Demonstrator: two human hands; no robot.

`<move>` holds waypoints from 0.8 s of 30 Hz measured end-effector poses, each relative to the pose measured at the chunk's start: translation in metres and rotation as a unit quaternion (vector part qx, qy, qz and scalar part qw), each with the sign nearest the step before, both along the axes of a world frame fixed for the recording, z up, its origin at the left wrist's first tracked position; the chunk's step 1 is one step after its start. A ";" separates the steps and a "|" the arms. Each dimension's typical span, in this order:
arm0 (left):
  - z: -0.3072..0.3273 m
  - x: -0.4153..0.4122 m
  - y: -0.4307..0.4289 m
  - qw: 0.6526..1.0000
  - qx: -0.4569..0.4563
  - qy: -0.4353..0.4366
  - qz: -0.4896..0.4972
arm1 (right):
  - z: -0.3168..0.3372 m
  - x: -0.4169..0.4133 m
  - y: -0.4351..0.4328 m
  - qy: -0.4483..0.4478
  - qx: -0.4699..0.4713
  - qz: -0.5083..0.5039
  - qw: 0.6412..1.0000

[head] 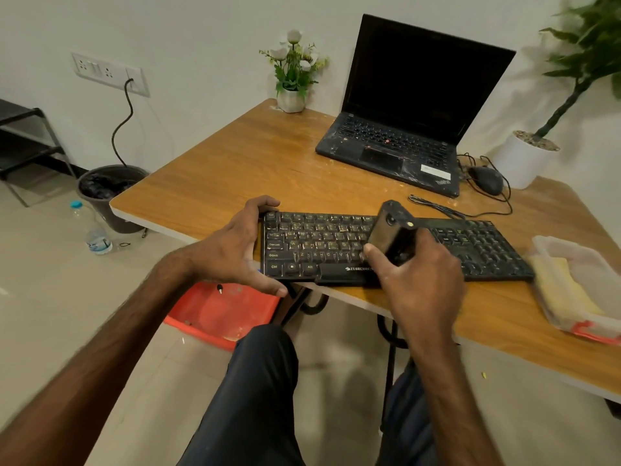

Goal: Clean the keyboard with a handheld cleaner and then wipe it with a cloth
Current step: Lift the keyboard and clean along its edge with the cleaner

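A black keyboard (470, 243) lies along the near edge of the wooden table (255, 159), its left keys speckled with pale crumbs. My left hand (235, 250) grips the keyboard's left end, thumb at the front edge and fingers over the back corner. My right hand (420, 274) is closed around a black handheld cleaner (389, 230), held upright over the middle of the keyboard. The cleaner's lower end is hidden behind my fingers. A yellow cloth (564, 290) lies in a clear plastic container (584, 260) at the right.
An open black laptop (403, 129) stands at the back, with a black mouse (487, 179) and its cable beside it. A small flower pot (291, 95) and a large white planter (521, 159) sit at the back. On the floor are a bin (104, 193), bottle (95, 230) and red tray (215, 314).
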State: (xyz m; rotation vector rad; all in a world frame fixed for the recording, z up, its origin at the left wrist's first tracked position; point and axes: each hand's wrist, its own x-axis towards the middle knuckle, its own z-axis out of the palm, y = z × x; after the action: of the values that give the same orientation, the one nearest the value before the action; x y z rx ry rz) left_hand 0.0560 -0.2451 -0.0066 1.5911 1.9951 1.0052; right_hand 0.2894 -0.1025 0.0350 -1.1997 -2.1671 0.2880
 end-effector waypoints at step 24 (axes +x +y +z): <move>0.005 0.017 0.001 0.998 0.002 0.045 0.033 | -0.008 -0.061 -0.077 0.015 0.028 0.115 0.993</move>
State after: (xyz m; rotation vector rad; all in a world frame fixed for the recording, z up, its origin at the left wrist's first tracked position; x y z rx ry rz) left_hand 0.0733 -0.2442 -0.0021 1.6094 2.1193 0.9792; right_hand 0.2284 -0.1794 0.0270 -0.9099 -2.2728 0.3392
